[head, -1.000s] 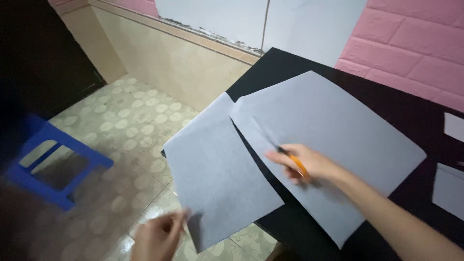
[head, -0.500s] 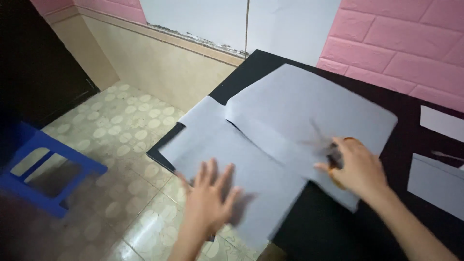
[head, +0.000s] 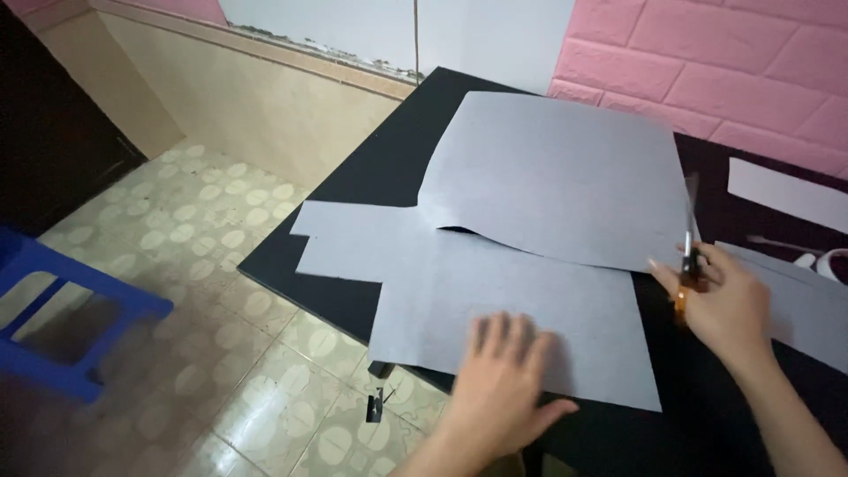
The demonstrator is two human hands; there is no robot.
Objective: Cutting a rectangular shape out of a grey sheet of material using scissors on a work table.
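My left hand (head: 499, 389) lies flat, fingers spread, pressing on the near grey paper sheet (head: 495, 309) close to its front edge, gripping nothing. My right hand (head: 729, 305) is closed around a pair of scissors (head: 688, 256) with orange handles; the blades rise out of the fist and point away from me, toward the pink brick wall (head: 707, 71), so their long axis runs roughly front to back. The blade tips sit at the right edge of the far grey sheet (head: 556, 177), which overlaps the near one and bows up slightly where they meet. From the scissors the paper lies to the left, and the right hand is the nearer one to that edge; the left is well apart from it. The near sheet runs long from left to right and hangs over the front of the black table (head: 371, 168). More pale strips (head: 782, 190) lie on the right. Below, a tiled floor (head: 203, 265) and a blue stool (head: 62, 327)
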